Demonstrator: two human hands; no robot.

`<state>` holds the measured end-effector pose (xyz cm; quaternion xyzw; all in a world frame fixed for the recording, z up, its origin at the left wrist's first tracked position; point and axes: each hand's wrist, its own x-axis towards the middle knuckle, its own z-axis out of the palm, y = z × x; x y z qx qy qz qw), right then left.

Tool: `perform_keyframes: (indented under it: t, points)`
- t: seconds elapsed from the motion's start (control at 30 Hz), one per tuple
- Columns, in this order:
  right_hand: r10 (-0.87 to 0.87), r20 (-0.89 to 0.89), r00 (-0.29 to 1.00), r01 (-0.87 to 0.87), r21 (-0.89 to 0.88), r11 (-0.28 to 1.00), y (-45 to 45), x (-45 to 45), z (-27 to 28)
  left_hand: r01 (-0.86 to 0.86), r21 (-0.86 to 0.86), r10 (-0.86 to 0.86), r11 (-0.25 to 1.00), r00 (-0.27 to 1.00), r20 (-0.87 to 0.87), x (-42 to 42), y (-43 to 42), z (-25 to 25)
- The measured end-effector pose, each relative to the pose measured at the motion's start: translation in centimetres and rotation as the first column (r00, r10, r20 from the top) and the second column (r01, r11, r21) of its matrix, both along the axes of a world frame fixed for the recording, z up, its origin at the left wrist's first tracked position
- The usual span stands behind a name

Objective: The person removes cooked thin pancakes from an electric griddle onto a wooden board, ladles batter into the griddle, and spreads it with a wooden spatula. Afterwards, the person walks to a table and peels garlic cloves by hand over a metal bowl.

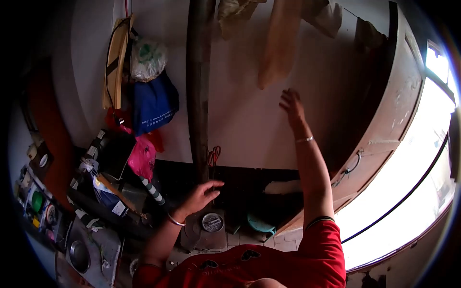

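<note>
My right hand is raised in front of the white wall, its fingers apart and holding nothing. Just above and to its left hangs a long brownish cloth, its lower end close to my fingertips without visible contact. Other light cloths hang at the top along a line. Lower down, my left hand is held out with thumb and fingers apart, and nothing is in it. Close to that hand are a dark vertical pipe and a red looped cord.
A stove stands below my left hand, with a teal stool beside it. Blue and pink bags hang at the left. An open wooden door stands at the right, by a bright doorway.
</note>
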<state>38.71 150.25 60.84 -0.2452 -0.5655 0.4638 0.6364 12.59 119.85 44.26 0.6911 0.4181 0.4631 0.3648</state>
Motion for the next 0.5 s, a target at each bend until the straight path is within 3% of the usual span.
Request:
perform_keyframes:
  t: [0.13,0.17,0.23,0.3,0.33,0.4,0.43,0.5]
  points:
    - [-0.025,-0.137,0.99,0.029,0.033,0.999,2.9,-2.0,6.8,0.003,0.314,0.061,0.949,0.979,-0.193,0.5,4.0,6.5]
    - [-0.003,-0.165,0.986,0.016,0.073,0.997,4.6,-2.3,7.5,-0.023,0.268,0.036,0.963,0.998,-0.043,0.9,5.0,7.2]
    - [0.097,-0.193,0.976,-0.044,0.263,0.964,11.3,-1.9,7.2,-0.029,0.275,0.026,0.961,1.0,0.015,1.1,6.4,9.7]
    - [-0.176,-0.022,0.984,0.177,0.117,0.977,3.3,-2.5,10.0,0.001,0.289,-0.017,0.957,0.999,0.05,1.8,7.1,13.2]
    - [-0.092,-0.192,0.977,0.149,0.306,0.94,1.1,-3.2,10.1,-0.034,0.361,0.033,0.932,0.999,0.01,2.3,7.9,15.1]
    - [0.013,-0.161,0.987,0.053,0.4,0.915,0.3,-3.0,10.9,-0.066,0.494,0.077,0.867,0.997,-0.002,4.0,9.8,19.2]
    - [-0.277,0.001,0.961,0.249,0.436,0.865,1.3,-2.5,11.1,-0.054,0.571,0.068,0.82,0.998,-0.004,5.0,11.5,21.3]
    - [0.151,-0.13,0.98,-0.098,0.345,0.934,-2.5,-3.0,11.8,0.073,0.56,-0.201,0.825,0.965,0.17,8.0,14.6,24.8]
